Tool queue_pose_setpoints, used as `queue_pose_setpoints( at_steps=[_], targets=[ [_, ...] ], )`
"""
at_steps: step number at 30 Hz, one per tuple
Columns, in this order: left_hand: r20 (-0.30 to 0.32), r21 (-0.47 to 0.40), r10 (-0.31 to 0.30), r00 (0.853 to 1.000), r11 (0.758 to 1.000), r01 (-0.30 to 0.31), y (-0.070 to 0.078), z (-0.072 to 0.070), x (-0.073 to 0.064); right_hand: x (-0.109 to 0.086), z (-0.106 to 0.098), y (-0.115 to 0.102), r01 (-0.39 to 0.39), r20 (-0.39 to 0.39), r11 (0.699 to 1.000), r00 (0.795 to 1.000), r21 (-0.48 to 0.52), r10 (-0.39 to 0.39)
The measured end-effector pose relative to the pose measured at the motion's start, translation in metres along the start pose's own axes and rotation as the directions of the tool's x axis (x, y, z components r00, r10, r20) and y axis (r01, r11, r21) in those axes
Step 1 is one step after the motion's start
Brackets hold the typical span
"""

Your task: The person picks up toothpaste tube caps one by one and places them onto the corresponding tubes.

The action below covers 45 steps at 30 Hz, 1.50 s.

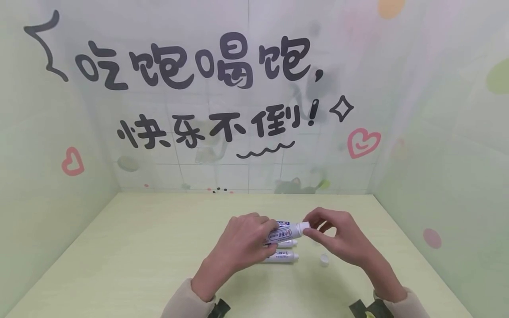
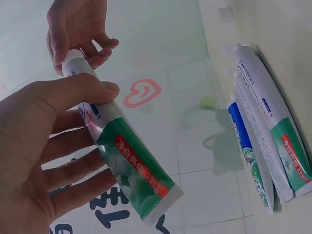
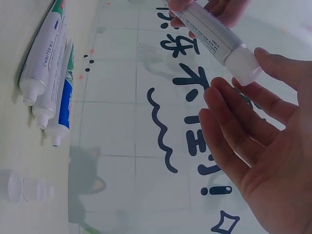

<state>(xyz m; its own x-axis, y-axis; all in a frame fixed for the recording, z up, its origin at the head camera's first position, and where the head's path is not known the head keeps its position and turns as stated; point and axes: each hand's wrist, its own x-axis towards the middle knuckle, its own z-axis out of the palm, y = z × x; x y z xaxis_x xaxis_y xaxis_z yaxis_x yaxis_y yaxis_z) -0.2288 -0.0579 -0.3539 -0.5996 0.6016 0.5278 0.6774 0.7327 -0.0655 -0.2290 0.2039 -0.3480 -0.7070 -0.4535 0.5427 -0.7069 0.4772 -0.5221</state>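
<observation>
My left hand [image 1: 248, 240] grips a white and green toothpaste tube [image 2: 136, 165] around its upper part, above the table. The white cap [image 1: 304, 226] sits at the tube's end, on the right. My right hand [image 1: 343, 236] pinches this cap between thumb and index finger, its other fingers loosely bent, as the right wrist view shows. Below the hands, three toothpaste tubes [image 3: 44, 73] lie side by side on the table with bare, uncapped nozzles; one has a blue and green front. My left hand partly covers them in the head view.
Three loose white caps [image 3: 33, 189] stand in a row on the table near the tube nozzles. The pale yellow table [image 1: 139, 247] is bounded by a printed back wall [image 1: 199, 176] and walls on both sides.
</observation>
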Motion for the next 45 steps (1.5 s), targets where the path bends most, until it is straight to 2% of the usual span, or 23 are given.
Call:
queue_pose_setpoints(
  at_steps=[11, 15, 18, 23, 28, 39, 45],
  targets=[
    [-0.012, -0.004, 0.006, 1.0, 1.0, -0.007, 0.0011, -0.0005, -0.0006, 0.0014, 0.0032, 0.0013, 0.028, -0.028, 0.995, 0.999, -0.093, -0.031],
    [-0.021, 0.005, 0.01, 1.0, 1.0, -0.01, 0.0012, 0.0008, -0.0004, 0.0007, 0.0036, 0.0027, 0.016, -0.057, 0.992, 0.998, -0.127, -0.023],
    [-0.015, 0.0, 0.005, 1.0, 1.0, -0.005, 0.0013, 0.0014, -0.0005, -0.0004, 0.0027, 0.0035, 0.033, -0.068, 0.995, 0.997, -0.093, -0.039],
    [-0.002, -0.005, -0.001, 1.0, 1.0, 0.001, 0.001, 0.0022, 0.0002, -0.0018, -0.0008, 0.003, 0.135, -0.049, 0.991, 0.99, -0.011, -0.135],
    [-0.009, 0.008, 0.001, 1.0, 1.0, -0.001, 0.0003, 0.0023, 0.0012, -0.0015, -0.0026, 0.0045, 0.18, -0.021, 0.984, 0.983, -0.006, -0.18],
    [-0.002, 0.006, -0.004, 1.0, 1.0, 0.004, -0.0003, 0.0016, 0.0, -0.0012, 0.0022, 0.0089, 0.188, -0.026, 0.982, 0.982, 0.012, -0.188],
    [-0.009, 0.018, -0.001, 1.0, 1.0, 0.001, -0.001, 0.0019, -0.0006, -0.0003, 0.0028, 0.0077, 0.165, -0.026, 0.986, 0.986, 0.015, -0.165]
  ],
)
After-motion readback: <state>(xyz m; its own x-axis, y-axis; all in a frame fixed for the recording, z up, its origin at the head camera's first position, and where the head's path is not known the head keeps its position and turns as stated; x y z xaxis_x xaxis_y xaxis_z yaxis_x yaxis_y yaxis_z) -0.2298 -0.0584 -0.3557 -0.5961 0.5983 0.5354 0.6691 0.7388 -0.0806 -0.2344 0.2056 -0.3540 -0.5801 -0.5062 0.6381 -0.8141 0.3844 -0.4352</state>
